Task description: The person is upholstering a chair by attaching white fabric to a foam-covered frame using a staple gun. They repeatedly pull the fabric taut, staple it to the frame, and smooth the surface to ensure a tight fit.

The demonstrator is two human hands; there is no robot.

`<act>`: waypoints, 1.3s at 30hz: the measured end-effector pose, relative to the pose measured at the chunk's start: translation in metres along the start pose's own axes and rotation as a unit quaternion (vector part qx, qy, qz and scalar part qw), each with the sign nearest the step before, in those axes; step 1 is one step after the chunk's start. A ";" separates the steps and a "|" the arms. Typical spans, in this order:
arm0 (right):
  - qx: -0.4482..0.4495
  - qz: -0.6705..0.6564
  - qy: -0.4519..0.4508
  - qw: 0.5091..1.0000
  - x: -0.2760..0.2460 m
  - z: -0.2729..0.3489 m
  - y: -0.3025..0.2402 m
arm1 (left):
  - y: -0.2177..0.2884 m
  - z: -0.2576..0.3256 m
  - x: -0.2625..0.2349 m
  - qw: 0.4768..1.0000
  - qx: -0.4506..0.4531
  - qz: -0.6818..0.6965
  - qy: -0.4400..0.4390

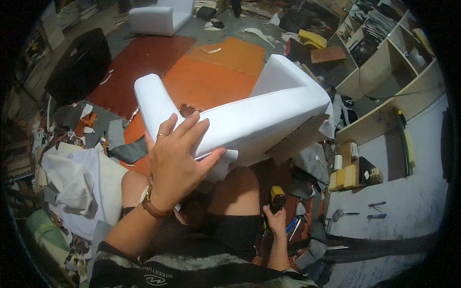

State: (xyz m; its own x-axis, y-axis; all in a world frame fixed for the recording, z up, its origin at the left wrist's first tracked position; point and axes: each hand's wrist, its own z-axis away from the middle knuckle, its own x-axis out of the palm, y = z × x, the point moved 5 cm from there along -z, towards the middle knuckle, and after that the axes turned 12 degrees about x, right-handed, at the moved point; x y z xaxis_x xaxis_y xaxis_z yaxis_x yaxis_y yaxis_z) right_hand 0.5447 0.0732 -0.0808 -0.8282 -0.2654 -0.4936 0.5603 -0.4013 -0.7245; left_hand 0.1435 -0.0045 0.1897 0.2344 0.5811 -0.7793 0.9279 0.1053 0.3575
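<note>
From up here I see my left hand [178, 161] spread flat, fingers wide, pressed against the near side of the white upholstered armchair [240, 113], which is tipped over above my knees with its arms pointing toward ten and one o'clock. The hand grips nothing; it only steadies the shell. My right hand [275, 218], down at five o'clock beside my thigh, is closed around the handle of a yellow-and-black power tool [277, 197], most likely a stapler or driver, though I cannot tell which.

I judge the covering to be well advanced: the white skin lies smooth over the arms and back wherever I can see it. At the underside, toward three o'clock, a brown bare panel [297, 139] shows and a loose flap of white material [330, 122] hangs off the corner, so that edge looks unfastened. What remains, I'd say, is pulling that flap tight and fixing the bottom.

Around me, orange and red mats [192, 72] cover the floor at twelve o'clock, white fabric scraps [79, 180] pile at nine, a second white chair [158, 17] stands far off at eleven, and wooden shelves [384, 62] rise at two.
</note>
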 end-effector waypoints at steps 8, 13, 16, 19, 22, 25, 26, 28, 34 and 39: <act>-0.525 0.145 -0.014 0.839 0.013 0.100 -0.232 | 0.008 0.000 0.008 0.997 0.018 -0.075 -0.016; -0.583 0.116 0.010 0.804 0.032 0.107 -0.257 | 0.008 -0.002 0.005 0.996 0.002 -0.082 -0.031; -0.547 0.138 0.009 0.825 0.032 0.102 -0.268 | 0.009 -0.001 0.005 0.996 -0.001 -0.079 -0.032; -0.543 0.122 0.011 0.831 0.033 0.093 -0.260 | 0.009 0.000 0.007 0.996 0.001 -0.082 -0.035; -0.546 0.147 0.039 0.824 0.034 0.088 -0.260 | 0.009 0.000 0.006 0.996 0.035 -0.076 -0.034; -0.544 0.171 0.062 0.819 0.031 0.089 -0.263 | -0.011 0.005 0.005 0.990 0.132 -0.014 -0.048; -0.538 0.174 0.059 0.822 0.030 0.087 -0.262 | -0.023 0.005 0.002 0.983 0.168 0.028 -0.063; -0.521 0.182 0.045 0.833 0.034 0.085 -0.254 | -0.039 0.009 -0.008 0.968 0.230 0.022 -0.099; -0.363 -0.069 -0.087 0.925 0.058 0.116 -0.206 | -0.041 0.013 -0.009 0.971 0.222 0.085 -0.019; -0.513 0.114 0.003 0.851 0.056 0.188 -0.244 | -0.040 0.014 -0.006 0.974 0.219 0.062 -0.004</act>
State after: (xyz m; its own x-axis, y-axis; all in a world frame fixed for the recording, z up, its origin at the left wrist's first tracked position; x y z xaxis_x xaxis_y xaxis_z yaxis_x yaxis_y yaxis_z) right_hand 0.3604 -0.0088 0.1587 -0.6996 -0.2277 -0.6773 0.4189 0.6372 -0.6469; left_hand 0.1092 -0.0234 0.1730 0.3529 0.5617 -0.7483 0.9267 -0.3204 0.1966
